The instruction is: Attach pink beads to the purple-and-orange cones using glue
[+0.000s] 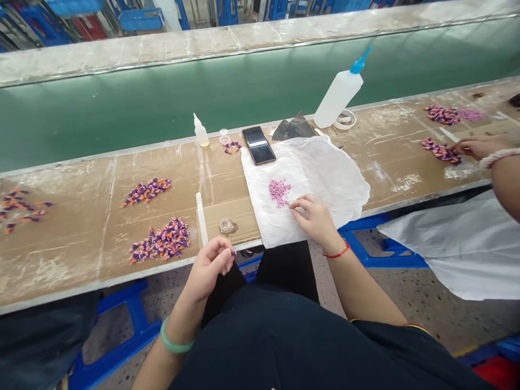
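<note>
My left hand (pixel 213 265) is closed in a pinch just off the table's front edge, with a small purple piece (pixel 233 252) at its fingertips. My right hand (pixel 314 218) is over the white cloth (pixel 320 168), its thumb and forefinger drawn together at the edge of a scatter of tiny pink beads (pixel 278 189). Whatever those fingertips hold is too small to make out. Left of the cloth lie a small round clear dish (pixel 226 226) and a white strip (pixel 201 218). Beyond them is a heap of purple, orange and pink pieces (pixel 168 240).
A phone (pixel 259 145) rests on the cloth's back edge. Behind stand a small dropper bottle (pixel 200 131), a large white bottle (pixel 338 98) with blue nozzle, and a tape roll (pixel 345 119). More pieces (pixel 147 191) lie left. A co-worker's hand (pixel 477 147) touches a heap at right.
</note>
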{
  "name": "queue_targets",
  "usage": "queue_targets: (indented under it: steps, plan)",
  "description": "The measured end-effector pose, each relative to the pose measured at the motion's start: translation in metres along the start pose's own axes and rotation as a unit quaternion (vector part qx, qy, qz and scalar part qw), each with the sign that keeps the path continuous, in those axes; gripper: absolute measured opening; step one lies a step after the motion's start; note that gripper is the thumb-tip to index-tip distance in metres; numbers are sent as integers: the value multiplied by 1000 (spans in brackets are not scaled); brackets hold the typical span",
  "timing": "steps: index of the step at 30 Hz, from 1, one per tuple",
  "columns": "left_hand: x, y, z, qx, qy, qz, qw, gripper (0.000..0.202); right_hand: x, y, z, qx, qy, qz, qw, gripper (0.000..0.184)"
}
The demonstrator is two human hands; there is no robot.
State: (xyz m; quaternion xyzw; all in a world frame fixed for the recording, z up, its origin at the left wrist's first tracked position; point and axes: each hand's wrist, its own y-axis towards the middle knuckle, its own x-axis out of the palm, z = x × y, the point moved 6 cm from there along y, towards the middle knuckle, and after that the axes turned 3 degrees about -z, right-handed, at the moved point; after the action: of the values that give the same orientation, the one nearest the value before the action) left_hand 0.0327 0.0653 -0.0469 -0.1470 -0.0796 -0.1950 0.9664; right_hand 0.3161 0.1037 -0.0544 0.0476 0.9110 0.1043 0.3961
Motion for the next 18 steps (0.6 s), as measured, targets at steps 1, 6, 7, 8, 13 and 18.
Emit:
queue_targets:
  steps: [1,6,7,8,13,18]
  plan:
    - [0,-1,0,2,13,10,1000,38,4,2,-2,-18,-30,-3,999,10]
    - [0,-5,1,18,47,39,998,36,19,14,-4,-42,-81,-14,996,7]
    - [1,-6,1,18,52,38,998,36,20,15,-4,-44,-85,-17,995,8]
    - [1,-6,1,17,56,37,998,36,22,17,-4,-45,-88,-20,995,8]
    - [1,-6,-3,13,47,38,998,39,29,22,-9,-51,-96,-41,993,13]
    - [-2,-3,-9,1,24,69,997,46,32,23,-12,-43,-74,-50,995,12]
